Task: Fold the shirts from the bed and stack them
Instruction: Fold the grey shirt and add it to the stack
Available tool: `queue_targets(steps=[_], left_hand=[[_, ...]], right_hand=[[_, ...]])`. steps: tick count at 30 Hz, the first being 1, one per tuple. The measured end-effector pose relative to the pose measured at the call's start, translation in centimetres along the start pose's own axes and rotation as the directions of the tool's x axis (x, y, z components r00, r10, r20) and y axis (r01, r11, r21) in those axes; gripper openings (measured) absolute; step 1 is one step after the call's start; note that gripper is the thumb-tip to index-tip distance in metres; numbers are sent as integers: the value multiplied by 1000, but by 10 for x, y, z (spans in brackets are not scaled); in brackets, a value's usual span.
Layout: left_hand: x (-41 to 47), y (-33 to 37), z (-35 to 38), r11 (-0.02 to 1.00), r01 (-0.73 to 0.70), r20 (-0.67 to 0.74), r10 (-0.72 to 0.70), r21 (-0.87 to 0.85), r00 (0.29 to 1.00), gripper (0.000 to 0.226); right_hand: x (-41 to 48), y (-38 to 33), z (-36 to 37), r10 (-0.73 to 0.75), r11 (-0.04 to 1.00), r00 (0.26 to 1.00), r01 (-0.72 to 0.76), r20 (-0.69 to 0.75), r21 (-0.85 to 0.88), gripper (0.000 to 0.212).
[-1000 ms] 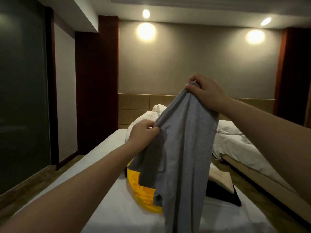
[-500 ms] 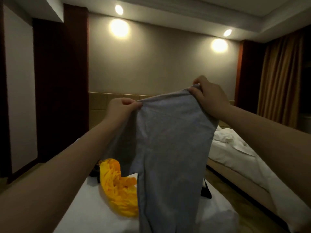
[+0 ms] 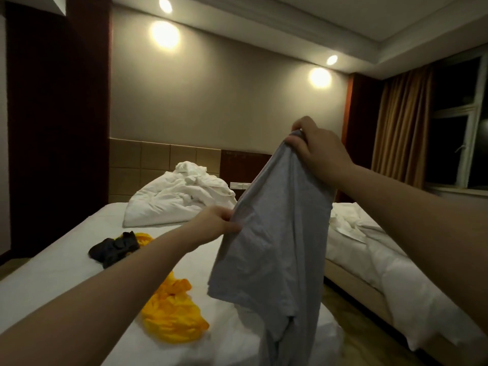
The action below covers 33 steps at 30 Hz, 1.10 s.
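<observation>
Grey soft cotton shirt (image 3: 277, 247) hangs in the air over the near end of the white-sheeted bed (image 3: 52, 273), held up between the person's two hands, with its lower part trailing down to the mattress. The right hand (image 3: 317, 149) is the higher one, its fingers and thumb pinched tight on the topmost bit of the cloth. The left hand (image 3: 216, 220) is lower and to the left, fingers curled round the shirt's left edge, so the fabric slopes from one grip to the other. On the sheet below the left forearm lies a crumpled bright yellow shirt (image 3: 171, 318), and beyond it, touching another bit of yellow, a bunched dark garment (image 3: 113, 248). A rumpled white duvet heap (image 3: 179, 199) sits at the head of the bed. To the right, across a strip of floor, stands a second bed with loose white bedding (image 3: 396, 273), and behind it tan curtains (image 3: 401, 128) hang beside a dark window (image 3: 462, 122)
</observation>
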<state>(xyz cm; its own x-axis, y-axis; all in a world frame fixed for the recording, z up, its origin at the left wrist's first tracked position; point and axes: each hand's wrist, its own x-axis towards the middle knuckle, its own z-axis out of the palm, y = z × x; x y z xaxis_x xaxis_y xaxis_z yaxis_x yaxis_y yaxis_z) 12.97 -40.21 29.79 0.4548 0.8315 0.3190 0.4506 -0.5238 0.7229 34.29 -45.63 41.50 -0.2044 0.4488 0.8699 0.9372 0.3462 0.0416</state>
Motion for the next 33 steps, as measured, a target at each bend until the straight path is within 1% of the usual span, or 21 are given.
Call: queue_targets(steps=[3, 5, 6, 8, 10, 11, 13, 14, 15, 16, 18, 19, 20, 22, 23, 24, 26, 29, 30, 31, 33], left_hand=[[1, -7, 12, 997, 77, -66, -78, -17, 995, 21], [0, -11, 16, 985, 167, -86, -171, -45, 982, 20], [-1, -13, 18, 972, 217, -64, -223, -92, 973, 16], [-3, -17, 24, 922, 282, -10, -295, -265, 955, 14], [-2, -22, 25, 862, 292, -33, -335, -413, 942, 18], [-1, -25, 20, 849, 284, -74, -351, -446, 933, 18], [5, -31, -2, 894, 238, -230, -340, -378, 912, 16], [9, -31, -18, 932, 193, -330, -295, -308, 897, 15], [11, -26, -37, 965, 137, -431, -225, -225, 874, 15], [13, -17, -56, 988, 78, -508, -135, -132, 851, 12], [17, 9, -87, 1000, -30, -596, 28, 6, 802, 17], [16, 23, -98, 997, -66, -597, 81, 48, 798, 19], [15, 35, -105, 993, -71, -579, 115, 98, 807, 15], [8, 46, -110, 963, 1, -540, 150, 269, 828, 9], [5, 46, -111, 940, 41, -547, 162, 339, 821, 11], [1, 44, -113, 930, 64, -572, 167, 361, 803, 12], [-7, 44, -118, 942, 57, -611, 167, 330, 774, 12], [-17, 54, -123, 974, -65, -611, 186, 215, 769, 10], [-20, 57, -126, 974, -81, -605, 196, 213, 772, 11], [-24, 60, -126, 967, -61, -584, 200, 249, 787, 13], [-31, 58, -130, 958, -26, -521, 178, 286, 835, 16]], right_hand=[[-1, 4, 1, -19, 1000, 1000, 19, 5, -24, 28], [-4, 7, 3, -9, 1000, 1000, 9, -2, -16, 28], [-4, 7, 3, 11, 1000, 1000, -11, -15, 3, 29], [-2, 7, 4, 66, 996, 997, -63, -50, 59, 30], [-3, 10, 4, 93, 992, 994, -88, -53, 86, 31], [-4, 13, 6, 102, 992, 994, -100, -27, 74, 31], [-8, 22, 8, 129, 992, 990, -128, 65, -11, 32], [-8, 26, 8, 141, 989, 986, -136, 92, -58, 32], [-5, 28, 5, 150, 986, 985, -143, 81, -89, 32], [2, 28, 2, 158, 984, 987, -155, 30, -90, 33], [21, 26, -8, 212, 977, 967, -210, -139, 27, 33], [31, 24, -12, 258, 964, 946, -240, -196, 113, 33], [38, 23, -16, 294, 951, 935, -264, -199, 163, 32], [45, 24, -16, 287, 955, 954, -277, -89, 110, 32], [45, 24, -14, 270, 961, 961, -266, -55, 83, 32], [44, 23, -13, 264, 962, 962, -257, -67, 97, 33], [43, 18, -12, 279, 950, 950, -252, -142, 185, 33], [51, 4, -17, 371, 900, 896, -282, -243, 333, 35], [55, 0, -22, 403, 872, 884, -290, -240, 394, 36], [60, -2, -25, 404, 860, 891, -294, -205, 417, 37], [66, -3, -28, 334, 893, 935, -273, -120, 357, 38]])
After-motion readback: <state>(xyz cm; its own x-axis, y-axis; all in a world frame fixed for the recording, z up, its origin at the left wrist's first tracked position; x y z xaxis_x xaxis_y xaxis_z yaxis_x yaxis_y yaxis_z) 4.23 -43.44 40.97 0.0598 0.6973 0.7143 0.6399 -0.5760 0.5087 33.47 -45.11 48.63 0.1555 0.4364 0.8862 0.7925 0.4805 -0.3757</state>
